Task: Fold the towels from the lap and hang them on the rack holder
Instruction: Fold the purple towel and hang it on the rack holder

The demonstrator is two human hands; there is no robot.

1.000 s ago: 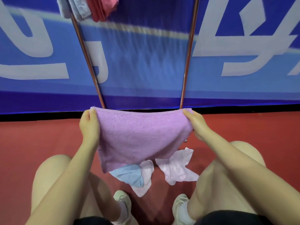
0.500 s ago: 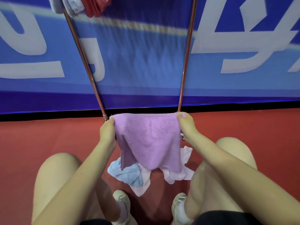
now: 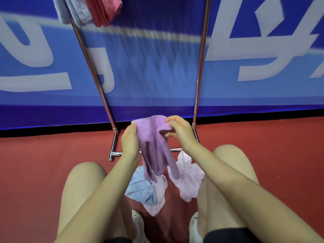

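rack holder (image 3: 199, 71) up front with grey towels (image 3: 73, 13) and a red towel (image 3: 105, 9) already draped up top. purple towel (image 3: 154, 144) bunched into hanging folds between knees, left hand (image 3: 129, 142) clamped along its edge, right hand (image 3: 180, 130) pinching the top. blue towel (image 3: 140, 188) and pink towels (image 3: 187, 179) crumpled below.

Behind the scene you faced a blue banner (image 3: 157, 58) that filled the upper half of the view; large white characters (image 3: 263, 50) ran across it, cut off at the frame edges, and a pale horizontal stripe (image 3: 149, 35) crossed it near the top. A darker violet band (image 3: 52, 116) and a black strip (image 3: 52, 131) closed the banner's lower edge, where it met a red floor (image 3: 35, 163). You sat with bare knees apart, and your two pale shoes (image 3: 138, 223) rested on that floor between them. Dark shorts (image 3: 226, 234) showed at the bottom edge.
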